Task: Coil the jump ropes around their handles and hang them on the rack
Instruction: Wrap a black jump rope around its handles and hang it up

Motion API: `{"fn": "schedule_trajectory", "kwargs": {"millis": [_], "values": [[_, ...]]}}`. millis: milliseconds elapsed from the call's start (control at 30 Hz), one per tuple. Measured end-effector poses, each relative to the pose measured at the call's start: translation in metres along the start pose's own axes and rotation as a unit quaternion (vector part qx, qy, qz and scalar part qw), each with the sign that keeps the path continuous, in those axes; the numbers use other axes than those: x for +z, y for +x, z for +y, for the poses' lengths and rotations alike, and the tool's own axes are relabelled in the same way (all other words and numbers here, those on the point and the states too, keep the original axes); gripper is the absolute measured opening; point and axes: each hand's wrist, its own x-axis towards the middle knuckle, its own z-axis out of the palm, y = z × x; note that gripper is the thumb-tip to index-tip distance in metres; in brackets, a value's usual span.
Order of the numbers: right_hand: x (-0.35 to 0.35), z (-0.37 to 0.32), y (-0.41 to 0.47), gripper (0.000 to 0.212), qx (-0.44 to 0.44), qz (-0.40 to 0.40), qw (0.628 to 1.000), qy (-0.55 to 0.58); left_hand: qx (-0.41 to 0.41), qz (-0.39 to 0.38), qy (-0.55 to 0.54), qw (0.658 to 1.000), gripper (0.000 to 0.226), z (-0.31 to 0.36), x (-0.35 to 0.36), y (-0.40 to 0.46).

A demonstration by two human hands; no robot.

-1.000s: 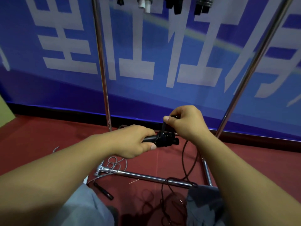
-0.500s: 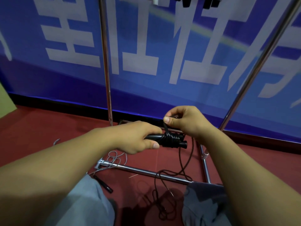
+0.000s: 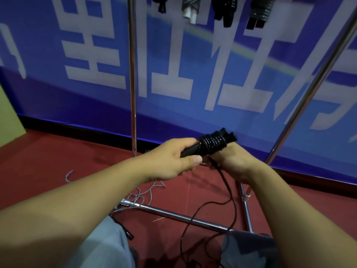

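L hand (image 3: 172, 159) is gripping the black handles (image 3: 195, 148) of a jump rope, fingers curled round them, thumb lying along the underside. The handles are pointing up and to the right, w/ black rope coils (image 3: 213, 144) wrapped tight round the far end; two handle tips are sticking out just past the coils. R hand (image 3: 231, 161) is sitting just below the coils, pinching the loose black rope (image 3: 226, 188) where it's leaving the bundle; exact finger positions are hard to tell, partly hidden behind the handles. From there the loose rope is trailing down between the forearms and looping onto the red floor (image 3: 48, 157) near the person's knees. Behind the hands, the metal rack (image 3: 133, 93) is standing w/ two uprights and a base bar at floor level. Already-coiled ropes (image 3: 222, 8) are hanging at the top edge of the view. A thin grey rope (image 3: 143, 192) is lying tangled on the floor by the rack's base. A blue banner (image 3: 241, 117) w/ white characters is covering the wall behind.
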Motion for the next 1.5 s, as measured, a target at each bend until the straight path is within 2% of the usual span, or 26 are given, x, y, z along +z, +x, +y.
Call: {"fn": "schedule_trajectory", "kwargs": {"millis": [167,300,467,600,733,833,1000,1167,1333,1500], "values": [[0.006,0.0,0.004,0.029,0.035,0.006,0.995,0.09,-0.028,0.087,-0.016,0.996,0.009,-0.002,-0.002,0.006],[0.012,-0.006,0.007,0.023,0.087,0.048,0.981,0.166,-0.063,0.135,0.001,0.989,0.016,-0.008,-0.003,0.009],[0.017,-0.012,0.006,0.022,0.14,0.042,0.969,0.199,-0.082,0.189,0.012,0.978,0.017,-0.009,0.0,0.013],[0.018,-0.011,0.007,0.022,0.119,0.057,0.98,0.15,-0.086,0.252,-0.001,0.964,0.016,-0.009,-0.003,0.017],[0.014,-0.004,0.007,0.034,0.127,0.089,0.987,0.049,-0.091,0.3,-0.006,0.949,0.017,-0.011,-0.009,0.018],[0.011,-0.002,0.007,0.033,0.114,0.11,0.986,0.049,-0.102,0.308,0.02,0.946,0.018,-0.014,-0.012,0.016],[0.008,-0.008,0.005,0.015,0.076,0.14,0.984,0.082,-0.118,0.314,0.04,0.941,0.018,-0.019,-0.015,0.016],[0.008,-0.008,0.006,0.011,0.122,0.185,0.97,0.096,-0.121,0.31,0.05,0.942,0.015,-0.016,-0.013,0.016],[0.007,-0.008,0.003,0.021,0.199,0.13,0.97,0.046,-0.116,0.297,0.11,0.941,0.015,-0.016,-0.011,0.015],[0.008,-0.012,-0.007,0.013,0.181,0.086,0.98,0.009,-0.114,0.294,0.17,0.934,0.018,-0.02,-0.013,0.012]]}}
